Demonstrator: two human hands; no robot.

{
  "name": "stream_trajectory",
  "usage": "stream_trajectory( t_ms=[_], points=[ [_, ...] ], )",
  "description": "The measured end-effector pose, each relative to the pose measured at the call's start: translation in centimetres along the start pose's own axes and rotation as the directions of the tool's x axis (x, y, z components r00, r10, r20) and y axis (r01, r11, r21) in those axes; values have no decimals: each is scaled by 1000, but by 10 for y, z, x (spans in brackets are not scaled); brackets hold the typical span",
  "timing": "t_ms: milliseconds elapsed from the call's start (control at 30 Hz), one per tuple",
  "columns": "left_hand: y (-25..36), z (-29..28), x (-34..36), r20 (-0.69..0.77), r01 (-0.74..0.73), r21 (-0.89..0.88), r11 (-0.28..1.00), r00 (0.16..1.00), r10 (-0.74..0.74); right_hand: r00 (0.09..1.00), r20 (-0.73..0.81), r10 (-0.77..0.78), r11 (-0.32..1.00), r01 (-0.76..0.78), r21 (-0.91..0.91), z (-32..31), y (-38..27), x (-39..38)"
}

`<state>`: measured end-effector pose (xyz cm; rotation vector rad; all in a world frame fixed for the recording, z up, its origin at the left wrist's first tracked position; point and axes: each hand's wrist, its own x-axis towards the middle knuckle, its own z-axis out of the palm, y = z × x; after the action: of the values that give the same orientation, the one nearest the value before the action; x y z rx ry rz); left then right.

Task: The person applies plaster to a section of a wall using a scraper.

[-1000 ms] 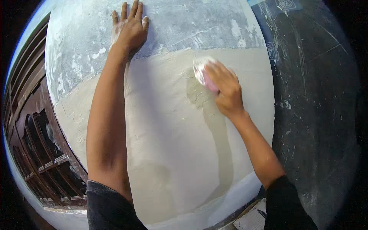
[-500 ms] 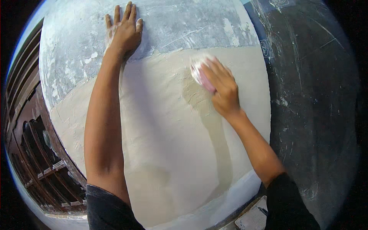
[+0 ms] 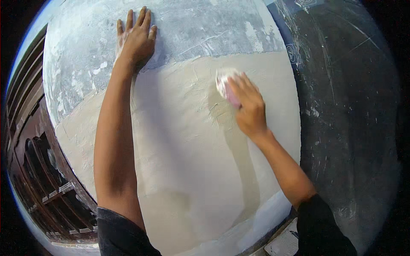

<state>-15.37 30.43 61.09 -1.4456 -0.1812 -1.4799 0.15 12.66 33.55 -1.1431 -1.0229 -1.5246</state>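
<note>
My left hand (image 3: 137, 42) rests flat with fingers spread on the grey, patchy upper part of a wall (image 3: 188, 30). In my right hand (image 3: 251, 106) is a pink sponge-like pad (image 3: 233, 96) smeared with white, pressed against the cream-coloured coated area (image 3: 192, 141) beneath the grey part. My fingers wrap over the pad's right side, slightly smeared by motion. Fine ridges and wrinkles mark the coating near the pad. A darker damp-looking streak (image 3: 243, 166) runs down from below it.
A dark brown wooden frame with curved bars (image 3: 42, 170) borders the wall on the left. To the right stands a dark, scratched surface (image 3: 346, 128) with white splashes. Near my right sleeve, at the bottom, lies a pale, smeared flat object (image 3: 282, 244).
My right hand and the pad have moved slightly down across the coating. My left hand keeps its place on the wall, while the whole view has shifted a little.
</note>
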Motion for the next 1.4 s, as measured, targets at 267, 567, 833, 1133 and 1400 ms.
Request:
stream_trajectory(
  t_ms=[267, 567, 833, 1133, 1400],
  points=[
    [-7, -5, -3, -29, -5, -93, 996, 1000, 2, 999, 17, -38, 999, 39, -18, 25, 0, -25],
    [-1, -4, -1, -70, -20, -120, 993, 997, 12, 996, -88, -25, 999, 28, 33, 19, 3, 33],
    [15, -46, -4, 101, 101, -320, 942, 992, -72, 988, 155, -27, 999, 33, -38, 1, -31, -67],
    [11, -34, -3, 76, 75, -340, 937, 996, -52, 991, 14, -133, 985, 134, -111, 32, -31, 45],
    [12, -40, -8, 87, 92, -347, 933, 994, -66, 966, 257, -31, 994, 56, -92, -8, -32, -87]
  ],
)
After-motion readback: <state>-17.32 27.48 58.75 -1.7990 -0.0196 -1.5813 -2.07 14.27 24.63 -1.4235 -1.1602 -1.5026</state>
